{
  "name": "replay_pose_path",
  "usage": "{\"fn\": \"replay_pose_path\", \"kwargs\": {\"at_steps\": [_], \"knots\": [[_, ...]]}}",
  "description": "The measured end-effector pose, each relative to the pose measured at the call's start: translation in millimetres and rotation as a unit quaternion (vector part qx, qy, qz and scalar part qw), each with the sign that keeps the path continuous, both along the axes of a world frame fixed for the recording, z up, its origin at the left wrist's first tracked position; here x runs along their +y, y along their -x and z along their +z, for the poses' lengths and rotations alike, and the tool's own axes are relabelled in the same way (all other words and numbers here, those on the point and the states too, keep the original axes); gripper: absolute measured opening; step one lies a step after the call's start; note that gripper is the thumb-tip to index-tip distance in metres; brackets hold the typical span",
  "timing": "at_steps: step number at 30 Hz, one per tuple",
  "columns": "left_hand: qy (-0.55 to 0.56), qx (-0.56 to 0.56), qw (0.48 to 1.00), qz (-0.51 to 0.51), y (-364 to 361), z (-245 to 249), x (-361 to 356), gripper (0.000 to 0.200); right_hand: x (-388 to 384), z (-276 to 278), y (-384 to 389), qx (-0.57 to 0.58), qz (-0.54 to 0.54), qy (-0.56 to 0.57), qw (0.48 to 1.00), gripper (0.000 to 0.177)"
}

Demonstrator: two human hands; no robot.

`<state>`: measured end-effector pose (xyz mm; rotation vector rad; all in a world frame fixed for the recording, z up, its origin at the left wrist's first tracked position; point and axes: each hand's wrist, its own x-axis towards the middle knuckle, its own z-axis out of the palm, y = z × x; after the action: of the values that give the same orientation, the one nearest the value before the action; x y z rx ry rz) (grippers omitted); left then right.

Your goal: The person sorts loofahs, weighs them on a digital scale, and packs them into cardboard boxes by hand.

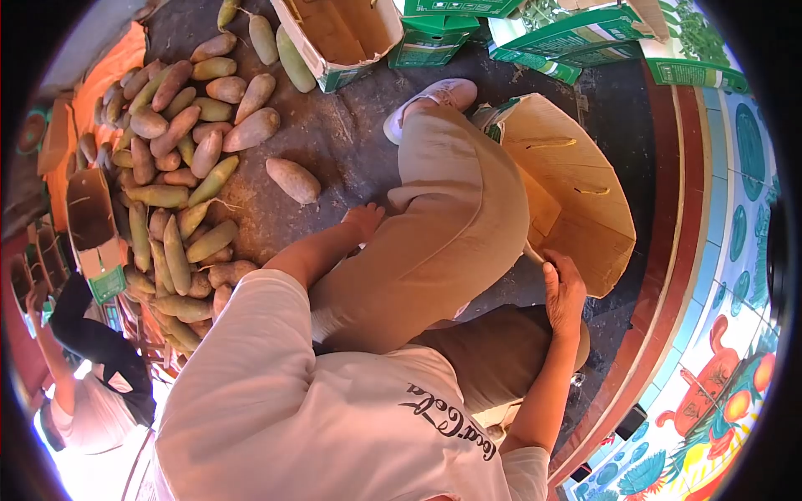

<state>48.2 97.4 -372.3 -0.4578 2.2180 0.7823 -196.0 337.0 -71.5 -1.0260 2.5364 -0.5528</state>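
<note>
My left hand (365, 221) is low beside my bent leg, over the dark ground sheet. Its fingers are partly hidden by the trouser leg, and I cannot make out anything in it. A single reddish-brown long root vegetable (292, 180) lies just to its left, apart from the hand. On the other side, my right hand (565, 290) is closed on the near edge of an open cardboard box (576, 179), which lies tipped with its inside showing. Part of that box is hidden behind my knee.
A large heap of green and reddish-brown root vegetables (180, 171) covers the left. Another open box (338, 33) stands ahead, with green cartons (568, 42) beyond. A low kerb (664, 209) and painted wall (735, 275) run along the right. Another person (100, 401) is at far left.
</note>
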Motion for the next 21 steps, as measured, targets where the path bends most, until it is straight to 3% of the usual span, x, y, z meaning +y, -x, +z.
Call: {"fn": "replay_pose_path", "kwargs": {"at_steps": [3, 5, 7, 9, 10, 12, 15, 18, 21], "knots": [[0.023, -0.003, 0.999, 0.033, 0.0, -40.5, 13.5, 0.055, -2.5, 0.2, 0.7, -0.022, -0.005, 0.007, 1.000, 0.043], [-0.029, -0.023, 0.991, 0.129, 6.2, 1.2, 1.2, 0.059, -0.8, -5.6, 3.9, -0.035, -0.001, 0.016, 0.999, 0.044], [-0.064, -0.014, 0.982, 0.178, -2.9, 3.3, -7.9, 0.066, -2.6, -5.6, 6.5, -0.028, 0.018, 0.017, 0.999, 0.042], [-0.082, 0.026, 0.980, 0.179, -21.4, -29.9, -14.6, 0.076, -9.2, -4.1, 5.6, -0.013, 0.041, 0.011, 0.999, 0.038], [-0.073, -0.014, 0.971, 0.227, -18.2, -2.2, -23.2, 0.081, -12.5, -3.0, 4.1, -0.001, 0.053, 0.003, 0.999, 0.036], [-0.054, -0.089, 0.941, 0.323, -12.4, 52.1, -33.2, 0.092, -16.9, -5.9, 1.5, 0.015, 0.065, -0.012, 0.998, 0.031], [-0.075, -0.040, 0.900, 0.428, -34.7, 69.4, -50.5, 0.099, -20.3, -11.4, 1.6, 0.023, 0.070, -0.029, 0.997, 0.024], [-0.180, 0.040, 0.796, 0.577, -49.9, 116.5, -68.7, 0.095, -25.0, -9.4, 2.0, 0.030, 0.089, -0.035, 0.995, 0.021], [-0.069, 0.184, 0.731, 0.653, -50.7, 147.5, -91.2, 0.094, -26.1, -16.4, 2.4, 0.048, 0.112, -0.037, 0.992, 0.020]]}}
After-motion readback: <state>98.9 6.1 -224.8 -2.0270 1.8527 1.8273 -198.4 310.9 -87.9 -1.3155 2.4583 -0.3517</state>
